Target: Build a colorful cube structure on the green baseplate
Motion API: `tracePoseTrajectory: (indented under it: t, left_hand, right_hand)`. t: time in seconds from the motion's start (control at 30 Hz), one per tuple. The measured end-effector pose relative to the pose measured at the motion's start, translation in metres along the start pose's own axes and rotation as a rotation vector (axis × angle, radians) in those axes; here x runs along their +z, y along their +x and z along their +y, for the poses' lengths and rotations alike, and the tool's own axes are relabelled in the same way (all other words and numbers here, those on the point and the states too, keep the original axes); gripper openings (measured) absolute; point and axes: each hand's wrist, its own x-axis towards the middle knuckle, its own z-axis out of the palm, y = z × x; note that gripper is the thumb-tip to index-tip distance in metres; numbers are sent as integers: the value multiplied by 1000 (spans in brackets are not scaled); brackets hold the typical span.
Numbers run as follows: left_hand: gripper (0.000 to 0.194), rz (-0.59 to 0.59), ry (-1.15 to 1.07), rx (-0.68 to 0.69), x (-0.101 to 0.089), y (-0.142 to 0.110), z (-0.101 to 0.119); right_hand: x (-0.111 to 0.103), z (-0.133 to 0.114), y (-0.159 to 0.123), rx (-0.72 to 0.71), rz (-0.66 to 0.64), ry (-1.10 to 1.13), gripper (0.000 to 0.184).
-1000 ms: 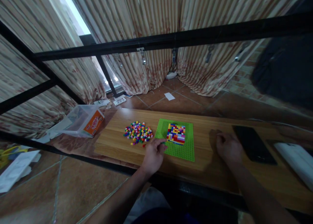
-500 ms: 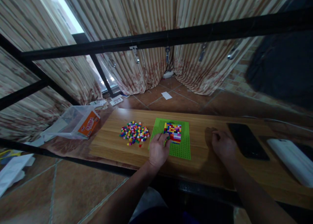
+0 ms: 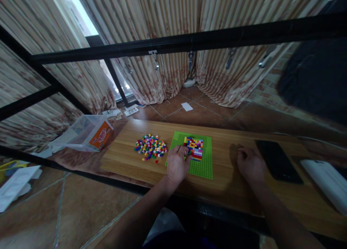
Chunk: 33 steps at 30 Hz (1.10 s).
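Note:
My left hand [image 3: 177, 164] lies over the left part of a green studded baseplate [image 3: 202, 172]. Its thumb and fingertips close on a small dark green brick [image 3: 190, 152], at the left side of a patch of coloured bricks [image 3: 196, 147] fixed on the plate. The fingers partly cover that patch. Left of the plate, a pile of loose small bricks [image 3: 151, 147] is spread on the wood, with a single red brick [image 3: 156, 161] just in front. On the tabletop right of the plate rests my right hand [image 3: 251, 164], its fingers curled in with nothing visible in them.
A black phone-like slab [image 3: 278, 162] and a white object [image 3: 325, 184] lie on the wooden table [image 3: 121, 158] at right. A clear plastic box with an orange label [image 3: 101, 136] stands beyond the left end. A black metal bar [image 3: 173, 46] crosses behind the table.
The whole view has shifted slightly to the left, so things appear a little further right. My left hand stays at the brick patch with its fingers a bit lower; my right hand keeps its place.

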Motion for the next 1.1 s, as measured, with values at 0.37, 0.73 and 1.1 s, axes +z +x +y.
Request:
tracePoseTrajectory:
  t: [0.37,0.73,1.1]
  left_hand:
    - [32,23,28,63,-1,-6,-4]
    - [18,7,27,203,-3,0,2]
    - [12,12,61,219,-5,3,-1]
  right_hand:
    - [-3,1,1,-29,-11,-2,29]
    - [-2,2,1,-45,-6,6,29]
    - [-2,1,0,-20,-4,12,29]
